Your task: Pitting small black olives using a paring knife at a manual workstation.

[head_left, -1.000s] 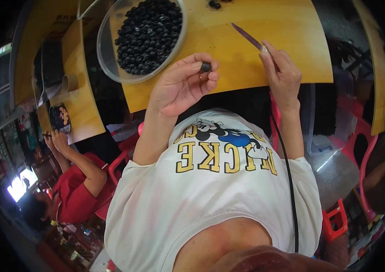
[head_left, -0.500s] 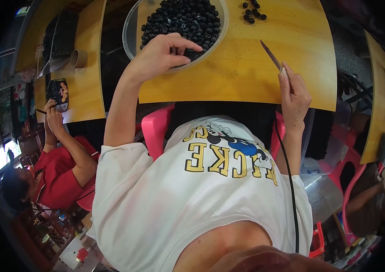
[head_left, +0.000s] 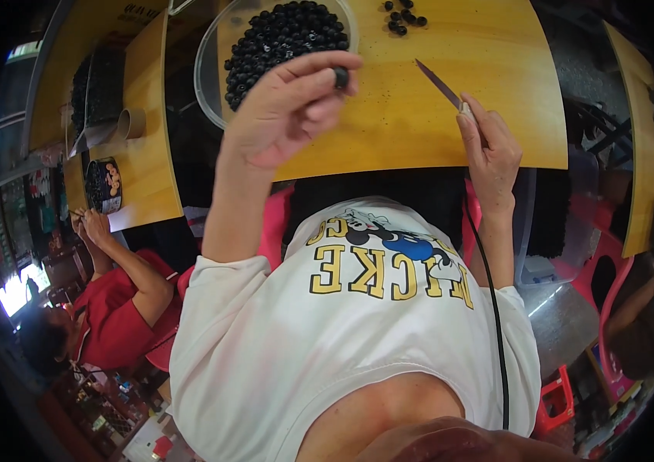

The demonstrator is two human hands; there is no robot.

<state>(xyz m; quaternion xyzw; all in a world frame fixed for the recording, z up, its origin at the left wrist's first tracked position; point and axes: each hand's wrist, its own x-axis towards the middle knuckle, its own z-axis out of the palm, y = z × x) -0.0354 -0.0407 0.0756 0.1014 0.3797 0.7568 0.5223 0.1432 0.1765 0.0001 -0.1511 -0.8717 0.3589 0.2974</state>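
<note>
head view: big yellow letters (head_left: pixel 328 269) with dark edges sit upside down on the white cloth shirt (head_left: pixel 327 339). the left hand (head_left: pixel 285 108) has one small round black ball (head_left: pixel 340 78) pinched between its thumb and pointer finger, by the tips, above the yellow wooden tabletop (head_left: pixel 389 135). the right hand (head_left: pixel 494 146) has its fingers pressed on a thin pointed metal knife (head_left: pixel 437 81), hiding most of the handle. the left hand covers some of the round clear plastic tub (head_left: pixel 210 69), cut off at the top.
</note>
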